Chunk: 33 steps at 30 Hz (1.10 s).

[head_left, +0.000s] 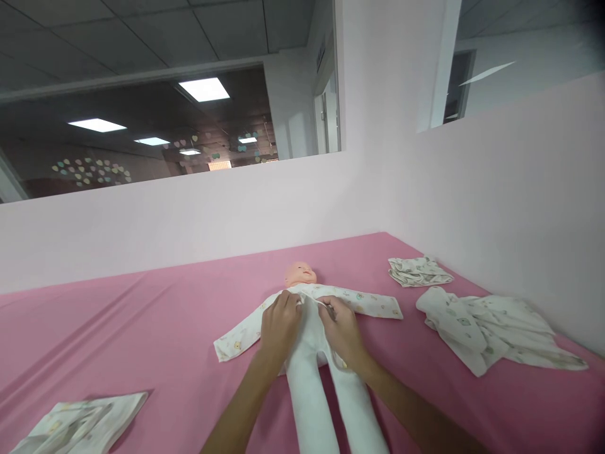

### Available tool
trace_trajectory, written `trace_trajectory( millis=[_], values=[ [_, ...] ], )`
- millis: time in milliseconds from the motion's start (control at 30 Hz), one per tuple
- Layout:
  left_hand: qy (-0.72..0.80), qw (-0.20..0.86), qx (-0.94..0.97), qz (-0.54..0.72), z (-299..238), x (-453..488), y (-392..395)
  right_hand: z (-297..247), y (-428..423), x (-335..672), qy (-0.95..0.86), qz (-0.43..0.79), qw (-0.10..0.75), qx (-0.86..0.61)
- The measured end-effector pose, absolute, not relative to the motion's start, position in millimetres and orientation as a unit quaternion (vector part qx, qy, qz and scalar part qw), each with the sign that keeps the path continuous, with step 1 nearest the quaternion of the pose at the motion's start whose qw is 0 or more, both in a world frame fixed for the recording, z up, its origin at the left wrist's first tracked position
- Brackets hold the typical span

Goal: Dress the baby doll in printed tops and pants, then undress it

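Note:
A baby doll [300, 273] lies on its back with its head toward the wall. It wears a white printed baby shirt [378, 305], whose long sleeves spread to both sides, and plain white leggings [309, 403]. At the doll's chest, my left hand [282, 321] has its fingers closed on the shirt's front edge near the neck. My right hand [341, 328] pinches the other front edge, with a thin white tie or hem stretching toward it. White cloth shows between the two hands. My fingers partly hide what each one grips.
A pink sheet [179, 353] covers the surface, bordered by white walls. Folded printed cloth [418, 271] and a crumpled printed garment [491, 328] lie at the right. Another folded printed cloth [85, 424] rests at the front left.

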<state>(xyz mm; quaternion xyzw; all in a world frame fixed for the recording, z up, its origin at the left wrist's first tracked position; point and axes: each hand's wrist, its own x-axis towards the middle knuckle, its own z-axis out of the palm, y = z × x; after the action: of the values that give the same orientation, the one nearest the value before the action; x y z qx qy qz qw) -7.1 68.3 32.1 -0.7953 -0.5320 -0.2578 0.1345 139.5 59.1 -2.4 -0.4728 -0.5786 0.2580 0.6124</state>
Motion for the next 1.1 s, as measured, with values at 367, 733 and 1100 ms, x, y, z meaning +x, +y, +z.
trace_trajectory(
  millis=[367, 733, 1100],
  values=[
    [-0.552, 0.068, -0.79, -0.259, 31, 8, 67, 1, 61, 143, -0.551, 0.315, 0.623, -0.458],
    [-0.531, 0.017, -0.777, -0.338, 22, 11, 66, -1, 63, 143, -0.551, 0.313, 0.627, -0.453],
    [-0.519, -0.056, -0.761, -0.385, 17, 15, 64, -1, 62, 140, -0.574, 0.315, 0.6, -0.46]
  ],
)
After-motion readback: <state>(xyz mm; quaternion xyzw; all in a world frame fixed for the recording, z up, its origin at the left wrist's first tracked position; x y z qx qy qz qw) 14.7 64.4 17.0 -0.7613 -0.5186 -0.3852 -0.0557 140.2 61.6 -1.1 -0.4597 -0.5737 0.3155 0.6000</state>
